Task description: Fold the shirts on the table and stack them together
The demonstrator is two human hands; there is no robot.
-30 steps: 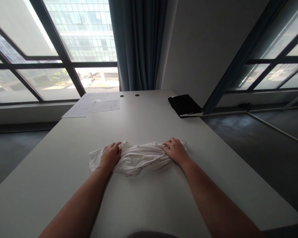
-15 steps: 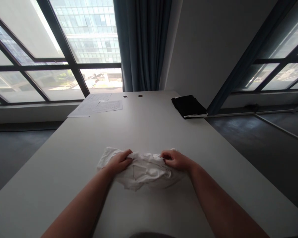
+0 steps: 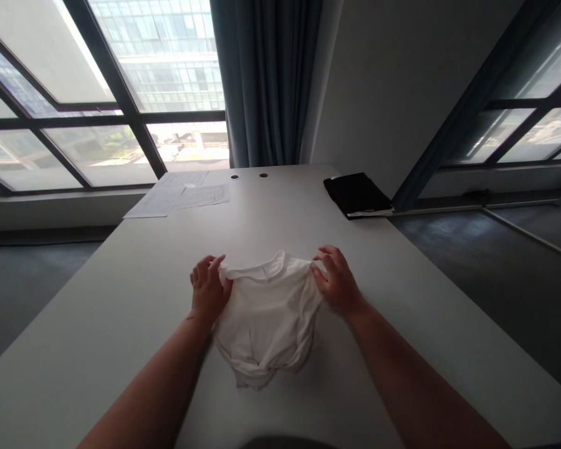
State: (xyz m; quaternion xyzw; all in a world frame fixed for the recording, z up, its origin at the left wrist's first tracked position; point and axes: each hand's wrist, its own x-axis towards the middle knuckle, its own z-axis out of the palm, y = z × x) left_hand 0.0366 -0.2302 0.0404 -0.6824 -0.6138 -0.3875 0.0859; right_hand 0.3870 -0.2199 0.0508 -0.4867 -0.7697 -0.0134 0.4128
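A white shirt (image 3: pixel 271 312) lies on the white table in front of me, its neckline at the far edge and its lower part bunched in folds toward me. My left hand (image 3: pixel 208 288) is at the shirt's far left corner, fingers apart and thumb against the fabric. At the far right corner is my right hand (image 3: pixel 337 279), with fingers spread and the thumb touching the cloth edge. Some fabric lies between thumb and forefinger on each side, without a visible tight pinch.
Printed papers (image 3: pixel 177 196) lie at the table's far left. A black folder (image 3: pixel 359 196) with papers inside sits at the far right. Two round holes are near the back edge of the table (image 3: pixel 271 218). Beyond hang dark blue curtains (image 3: pixel 266 81) beside windows.
The crumpled shirt has been spread out, and its neckline now shows. Both hands have moved farther forward, and their closed fingers have opened.
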